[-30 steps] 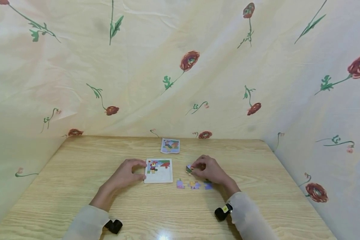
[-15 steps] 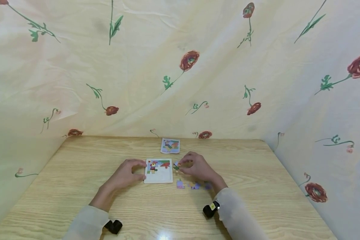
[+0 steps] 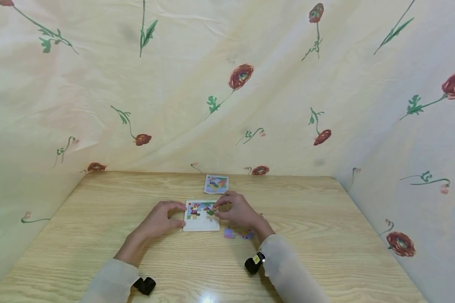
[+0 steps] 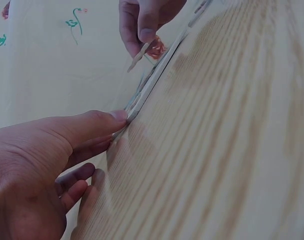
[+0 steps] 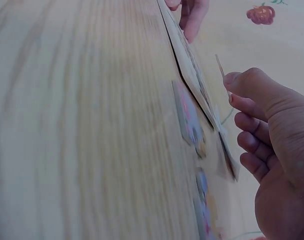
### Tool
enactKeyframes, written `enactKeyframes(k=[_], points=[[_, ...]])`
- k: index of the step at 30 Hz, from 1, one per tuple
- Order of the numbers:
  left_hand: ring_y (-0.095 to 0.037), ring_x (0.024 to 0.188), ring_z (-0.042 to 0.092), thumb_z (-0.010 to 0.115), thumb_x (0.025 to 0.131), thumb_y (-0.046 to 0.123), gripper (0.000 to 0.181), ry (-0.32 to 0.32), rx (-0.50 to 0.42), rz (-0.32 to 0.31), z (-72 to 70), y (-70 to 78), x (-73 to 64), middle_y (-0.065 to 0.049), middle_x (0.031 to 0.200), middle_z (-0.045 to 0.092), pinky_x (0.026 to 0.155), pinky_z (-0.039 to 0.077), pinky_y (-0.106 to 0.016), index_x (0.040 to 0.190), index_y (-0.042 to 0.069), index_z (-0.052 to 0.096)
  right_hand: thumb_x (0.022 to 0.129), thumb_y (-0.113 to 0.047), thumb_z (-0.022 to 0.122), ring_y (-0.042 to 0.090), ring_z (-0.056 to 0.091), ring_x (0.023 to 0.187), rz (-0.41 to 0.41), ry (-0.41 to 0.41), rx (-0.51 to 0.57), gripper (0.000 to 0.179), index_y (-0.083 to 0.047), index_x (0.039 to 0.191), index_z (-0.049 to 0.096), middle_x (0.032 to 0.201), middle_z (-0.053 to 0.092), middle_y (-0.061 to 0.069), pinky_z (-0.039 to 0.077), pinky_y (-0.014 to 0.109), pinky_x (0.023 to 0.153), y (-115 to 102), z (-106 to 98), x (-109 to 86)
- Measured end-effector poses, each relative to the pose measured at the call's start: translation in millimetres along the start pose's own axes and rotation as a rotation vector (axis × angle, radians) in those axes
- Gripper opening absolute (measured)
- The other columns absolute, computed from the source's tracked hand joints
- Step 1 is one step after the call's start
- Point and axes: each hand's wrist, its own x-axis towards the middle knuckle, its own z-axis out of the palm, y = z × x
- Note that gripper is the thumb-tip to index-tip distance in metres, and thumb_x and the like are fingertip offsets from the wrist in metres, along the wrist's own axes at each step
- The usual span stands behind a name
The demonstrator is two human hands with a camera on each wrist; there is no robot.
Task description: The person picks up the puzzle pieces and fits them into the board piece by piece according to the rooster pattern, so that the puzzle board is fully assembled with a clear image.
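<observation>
A white-framed jigsaw puzzle board (image 3: 201,226), partly filled with colourful pieces along its top and left, lies flat on the table. At its left edge my left hand (image 3: 160,219) grips the frame between thumb and fingers; the thumb (image 4: 99,122) shows against that edge in the left wrist view. Over the board's right half, my right hand (image 3: 238,209) pinches a puzzle piece (image 3: 209,211) between thumb and index finger. The right wrist view shows this piece (image 5: 221,67) edge-on, raised above the board. Its remaining fingers curl loosely below.
Behind the board lies a small picture card (image 3: 216,184) with a similar design. Loose purple-toned puzzle pieces (image 3: 229,233) rest in front of the board's right corner, partly hidden by the right forearm. A flowered cloth (image 3: 167,92) hangs beyond the wooden table (image 3: 197,269).
My right hand has carried the puzzle piece leftward, from beside the board to over its right half. The left hand has stayed on the board's left edge.
</observation>
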Motion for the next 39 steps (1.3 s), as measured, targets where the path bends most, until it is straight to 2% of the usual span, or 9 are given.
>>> enactKeyframes(k=[7,16,19,29,39], points=[[-0.042,0.144,0.045,0.083,0.087,0.022,0.038,0.001,-0.004,-0.004,0.5,0.4,-0.5,-0.011,0.145,0.062,0.12,0.031,-0.068,0.123,0.017,0.074,0.09,-0.016,0.08,0.02,0.057,0.111,-0.001,-0.025,0.02,0.013,-0.016,0.103,0.08,0.113,0.066,0.0,0.05,0.04,0.097,-7.1,8.1,6.1],[-0.042,0.142,0.048,0.083,0.086,0.021,0.038,0.003,0.004,0.016,0.8,-1.1,0.6,-0.011,0.144,0.063,0.12,0.032,-0.067,0.123,0.016,0.074,0.089,-0.019,0.081,0.015,0.056,0.093,-0.075,-0.026,-0.052,0.015,-0.011,0.102,0.081,0.104,0.069,0.002,0.048,0.025,0.076,-6.3,19.3,16.1],[-0.041,0.142,0.048,0.083,0.086,0.022,0.038,0.002,0.006,0.018,0.8,-0.7,0.9,-0.011,0.144,0.063,0.12,0.032,-0.066,0.123,0.017,0.074,0.089,-0.019,0.081,0.014,0.055,0.088,-0.075,-0.031,-0.067,0.015,-0.011,0.102,0.081,0.102,0.068,0.003,0.048,0.022,0.072,-6.3,21.7,17.4],[-0.042,0.142,0.046,0.084,0.086,0.021,0.039,0.006,0.007,0.009,-0.5,1.6,0.4,-0.01,0.144,0.064,0.12,0.03,-0.068,0.124,0.016,0.074,0.089,-0.019,0.082,0.014,0.057,0.085,-0.078,-0.031,-0.082,0.015,-0.01,0.102,0.081,0.101,0.069,0.004,0.048,0.022,0.071,-7.5,24.1,18.7],[-0.042,0.142,0.045,0.083,0.086,0.021,0.039,0.003,0.007,0.006,-0.8,1.9,-0.2,-0.01,0.145,0.063,0.12,0.029,-0.069,0.124,0.016,0.074,0.09,-0.018,0.081,0.018,0.059,0.09,-0.072,-0.049,-0.068,0.019,-0.009,0.106,0.081,0.105,0.069,0.005,0.049,0.023,0.074,-10.1,23.4,18.6]])
